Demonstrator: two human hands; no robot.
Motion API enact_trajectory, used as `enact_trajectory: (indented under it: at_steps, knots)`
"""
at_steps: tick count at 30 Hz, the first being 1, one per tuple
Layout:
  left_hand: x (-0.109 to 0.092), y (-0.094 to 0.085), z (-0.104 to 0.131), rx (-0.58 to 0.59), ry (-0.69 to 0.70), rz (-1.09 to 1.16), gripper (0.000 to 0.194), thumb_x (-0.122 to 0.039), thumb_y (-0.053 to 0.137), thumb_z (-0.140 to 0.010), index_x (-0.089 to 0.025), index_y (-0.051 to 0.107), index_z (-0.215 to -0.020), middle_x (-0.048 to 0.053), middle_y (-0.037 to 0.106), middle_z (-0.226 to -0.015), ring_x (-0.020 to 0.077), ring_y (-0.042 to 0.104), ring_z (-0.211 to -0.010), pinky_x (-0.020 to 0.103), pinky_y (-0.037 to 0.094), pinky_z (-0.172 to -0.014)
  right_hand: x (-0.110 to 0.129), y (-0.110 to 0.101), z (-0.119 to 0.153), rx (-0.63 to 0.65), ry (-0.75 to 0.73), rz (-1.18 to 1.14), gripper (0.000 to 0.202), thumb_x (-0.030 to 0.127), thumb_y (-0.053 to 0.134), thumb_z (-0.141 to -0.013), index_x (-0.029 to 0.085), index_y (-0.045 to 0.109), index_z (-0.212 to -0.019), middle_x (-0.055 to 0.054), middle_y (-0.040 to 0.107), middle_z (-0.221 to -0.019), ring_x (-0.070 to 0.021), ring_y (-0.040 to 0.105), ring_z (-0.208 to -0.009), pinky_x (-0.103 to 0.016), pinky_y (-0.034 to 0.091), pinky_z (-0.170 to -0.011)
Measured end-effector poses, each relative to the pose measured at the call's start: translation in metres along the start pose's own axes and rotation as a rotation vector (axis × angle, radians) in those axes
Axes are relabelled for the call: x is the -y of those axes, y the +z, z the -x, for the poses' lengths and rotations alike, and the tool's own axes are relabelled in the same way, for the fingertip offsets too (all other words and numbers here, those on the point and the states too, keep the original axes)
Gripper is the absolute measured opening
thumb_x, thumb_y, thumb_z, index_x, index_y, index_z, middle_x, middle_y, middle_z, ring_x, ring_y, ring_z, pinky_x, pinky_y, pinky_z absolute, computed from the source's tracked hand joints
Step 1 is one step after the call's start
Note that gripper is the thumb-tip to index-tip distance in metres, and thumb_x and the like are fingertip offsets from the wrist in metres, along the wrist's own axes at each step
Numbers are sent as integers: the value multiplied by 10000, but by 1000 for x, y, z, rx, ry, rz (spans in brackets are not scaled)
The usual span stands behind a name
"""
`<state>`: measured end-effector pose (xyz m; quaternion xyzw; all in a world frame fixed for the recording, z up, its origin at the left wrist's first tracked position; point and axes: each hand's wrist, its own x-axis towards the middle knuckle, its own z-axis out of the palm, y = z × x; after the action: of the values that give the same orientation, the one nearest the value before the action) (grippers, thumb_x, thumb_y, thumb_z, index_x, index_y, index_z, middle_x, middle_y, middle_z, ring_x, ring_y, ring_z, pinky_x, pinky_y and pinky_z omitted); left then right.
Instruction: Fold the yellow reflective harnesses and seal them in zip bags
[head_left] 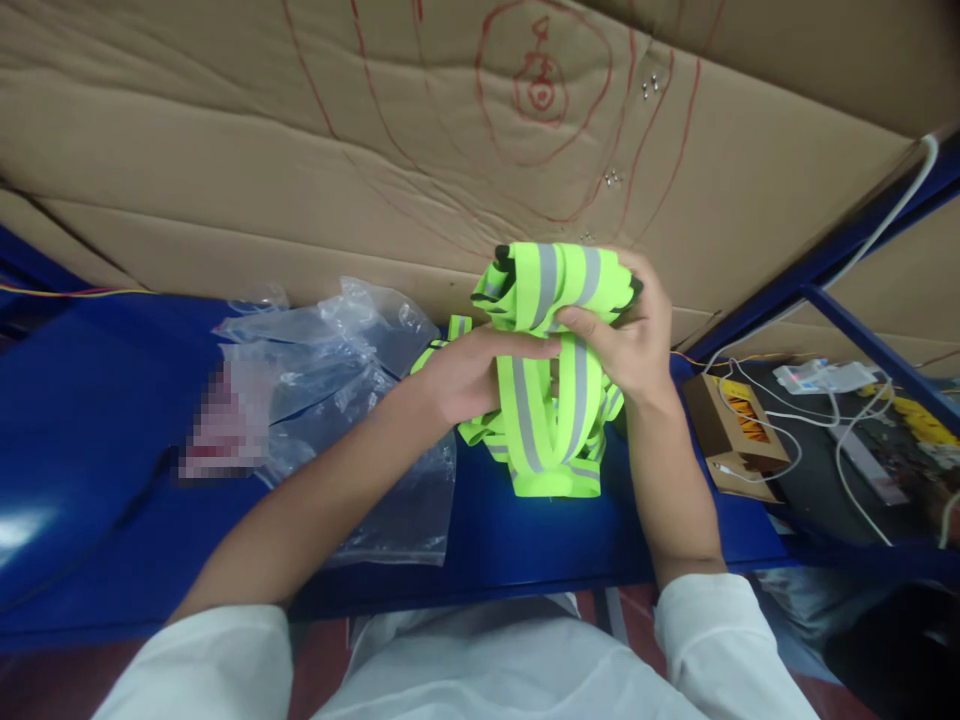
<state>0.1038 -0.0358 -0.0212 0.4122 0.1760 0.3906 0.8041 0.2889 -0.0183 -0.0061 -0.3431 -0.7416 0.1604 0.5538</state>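
A folded bundle of neon-yellow reflective straps point(581, 285) with grey stripes and dark edging is held up over the blue table. My right hand point(641, 335) grips the bundle at its right side, thumb pressed on the front. My left hand point(472, 372) is closed around the straps from the left, its thumb lying just under the bundle and its other fingers hidden behind a strap. Loops of the same straps hang below both hands toward the tabletop. Clear plastic bags point(397, 500) lie left of the straps, partly behind my left forearm.
Cardboard point(225, 180) with red drawn rings stands behind the blue table point(510, 560). On the right are a small open cardboard box point(705, 425), white cables and a white power strip point(825, 377). A blue metal frame bar point(877, 345) slants above them.
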Motion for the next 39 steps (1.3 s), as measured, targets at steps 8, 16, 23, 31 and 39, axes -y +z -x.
enact_trajectory:
  at_steps: [8, 16, 23, 31, 39]
  knots:
    - [-14, 10, 12, -84, 86, 158, 506, -645, 774, -866, -232, 724, -1154, 59, 789, -1125, 360, 689, -1295, 489, 625, -1008, 10, -27, -13, 420, -151, 10, 430, 553, 737, -955, 347, 724, -1332, -7, 634, -1525, -308, 499, -1526, -594, 347, -1328]
    - [-22, -6, 5, -167, 193, 77, 611, -101, 848, -688, -244, 701, -1263, 2, 800, -1164, 301, 761, -1148, 427, 638, -1005, 0, -10, -9, 203, 36, -153, 705, 764, 630, -950, 338, 562, -1507, -33, 537, -1625, -264, 512, -1526, -494, 448, -1282]
    - [-12, 2, 7, -203, 223, 35, 846, -156, 914, -656, -313, 600, -1425, -34, 789, -1082, 281, 775, -1115, 409, 628, -1007, -7, -1, 1, 228, 349, -324, 568, 651, 849, -826, 255, 738, -1218, -29, 795, -1123, -245, 778, -987, -424, 693, -854]
    - [-2, -1, -9, -241, 159, 86, 445, -486, 876, -800, -228, 742, -1137, 63, 803, -1116, 335, 733, -1206, 439, 630, -1035, 0, 4, -3, 89, 92, -20, 557, 672, 852, -809, 247, 753, -1155, -38, 775, -1116, -254, 737, -1019, -444, 643, -976]
    - [-11, -15, -8, -21, -46, -5, 705, -813, 729, -823, -268, 740, -1271, 92, 776, -1256, 416, 707, -1234, 537, 631, -980, -6, 11, 4, -93, -46, 183, 412, 535, 683, -970, 323, 690, -1323, -36, 688, -1388, -308, 632, -1361, -511, 524, -1198]
